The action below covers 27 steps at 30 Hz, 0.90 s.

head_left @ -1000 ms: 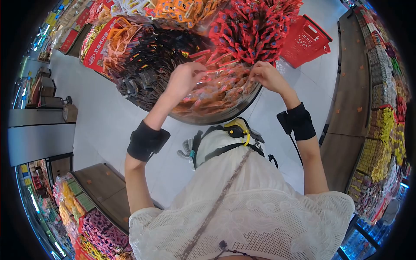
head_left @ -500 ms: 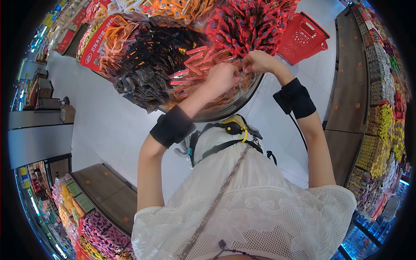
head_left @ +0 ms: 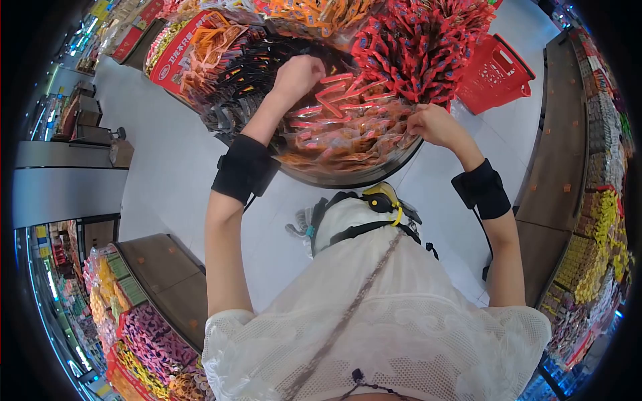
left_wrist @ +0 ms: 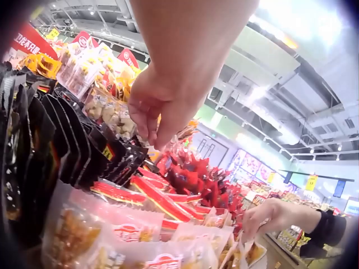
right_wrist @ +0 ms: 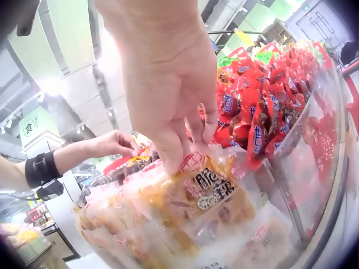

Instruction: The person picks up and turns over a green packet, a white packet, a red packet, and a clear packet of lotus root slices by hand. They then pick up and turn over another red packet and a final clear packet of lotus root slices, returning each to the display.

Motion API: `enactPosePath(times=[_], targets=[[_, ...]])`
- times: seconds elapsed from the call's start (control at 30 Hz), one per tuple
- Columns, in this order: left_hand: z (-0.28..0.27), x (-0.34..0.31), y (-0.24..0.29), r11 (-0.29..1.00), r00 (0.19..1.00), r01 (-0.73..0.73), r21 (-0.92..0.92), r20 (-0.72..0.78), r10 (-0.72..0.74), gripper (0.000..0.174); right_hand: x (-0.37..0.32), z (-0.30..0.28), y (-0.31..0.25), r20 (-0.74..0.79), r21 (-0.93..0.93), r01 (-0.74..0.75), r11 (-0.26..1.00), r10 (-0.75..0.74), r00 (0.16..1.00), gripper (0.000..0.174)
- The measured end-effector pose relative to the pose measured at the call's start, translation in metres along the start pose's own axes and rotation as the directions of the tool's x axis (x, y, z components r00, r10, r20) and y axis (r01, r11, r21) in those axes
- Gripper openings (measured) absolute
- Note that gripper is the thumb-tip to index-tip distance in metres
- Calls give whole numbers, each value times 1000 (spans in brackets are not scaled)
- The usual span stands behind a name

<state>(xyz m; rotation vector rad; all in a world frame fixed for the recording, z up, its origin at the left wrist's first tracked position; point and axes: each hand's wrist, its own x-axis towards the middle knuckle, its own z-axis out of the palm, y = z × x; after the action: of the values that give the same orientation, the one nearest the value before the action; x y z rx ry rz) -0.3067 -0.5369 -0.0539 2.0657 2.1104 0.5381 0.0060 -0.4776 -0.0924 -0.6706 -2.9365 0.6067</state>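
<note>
My left hand [head_left: 296,79] hangs over the border between black packets [head_left: 251,70] and clear packets with red top strips [head_left: 331,100]. In the left wrist view its fingers [left_wrist: 147,116] are loosely bent and nothing shows between them. At the right rim of the round display bin [head_left: 334,182], my right hand [head_left: 436,125] pinches the top edge of a clear snack packet [right_wrist: 207,196] with orange-brown contents. That packet stands at the front of a row of similar ones. Just beyond the right hand is a dense heap of red packets [head_left: 421,50].
A red shopping basket [head_left: 496,77] stands on the floor right of the bin. Orange packets [head_left: 317,15] fill the bin's far side, beside a red sign [head_left: 180,57]. Stocked shelves [head_left: 592,220] run along the right, and a candy display [head_left: 154,334] is at lower left.
My left hand moved right to meet the right hand at the rim, then came back left and farther in. More red-topped packets lie in the middle. The right hand stays by the rim.
</note>
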Motion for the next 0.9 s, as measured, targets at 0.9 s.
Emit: enactPosePath(times=[0.9], targets=[[14,-12,23,982,977,-146,122,-141,162,15,-7,24,-52,-507,656,54,753,386,770,16]])
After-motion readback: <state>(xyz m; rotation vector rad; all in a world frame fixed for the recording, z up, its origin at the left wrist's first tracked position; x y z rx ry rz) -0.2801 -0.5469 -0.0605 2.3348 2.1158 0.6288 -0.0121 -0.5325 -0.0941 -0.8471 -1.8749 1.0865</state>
